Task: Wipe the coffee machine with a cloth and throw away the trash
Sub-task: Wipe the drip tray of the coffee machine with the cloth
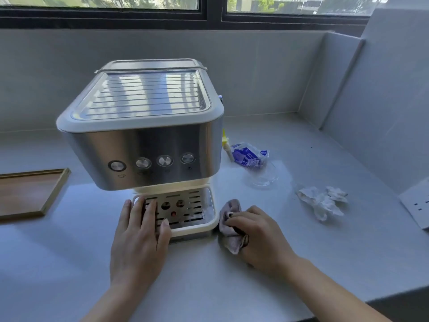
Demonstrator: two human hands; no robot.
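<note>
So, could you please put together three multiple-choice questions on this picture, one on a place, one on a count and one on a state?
1. Where does the crumpled tissue lie, relative to the coffee machine?
A. On top of it.
B. On the counter to its right.
C. On the floor.

2. How many round buttons are on the machine's front?
A. Four.
B. Two.
C. Six.

3. How is the left hand?
A. Curled round a cup.
B. Clenched in an empty fist.
C. Lying flat, fingers straight, on the drip tray.

Answers:
1 B: the tissue sits on bare counter to the right of the machine.
2 A: four buttons stand in one row.
3 C: its straight fingers rest on the slotted tray, while the right hand grips the cloth.
</note>
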